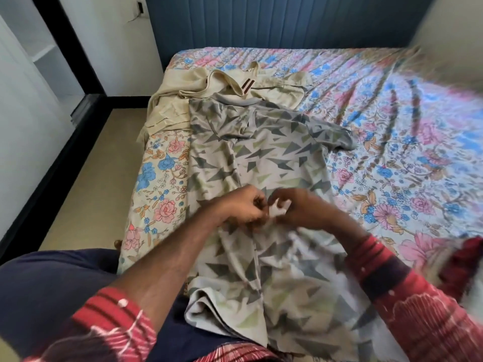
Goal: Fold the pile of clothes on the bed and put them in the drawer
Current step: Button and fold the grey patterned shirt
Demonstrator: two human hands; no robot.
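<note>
Two hands, left hand (243, 209) and right hand (300, 209), pinch grey triangle-print shirt (266, 158) mid-bed (392, 152); cream garment (183, 97) beyond, touching the collar.

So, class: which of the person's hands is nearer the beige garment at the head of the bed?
Left. The left hand lies on the patterned shirt, on the same side as the beige garment. The right hand is beside it, slightly farther away.

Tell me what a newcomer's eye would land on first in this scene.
First the two hands, left hand and right hand, meeting at the middle of a grey triangle-print shirt spread on the floral bedsheet and pinching its fabric. Beyond it, near the bed's far left corner, lies a crumpled beige garment.
</note>
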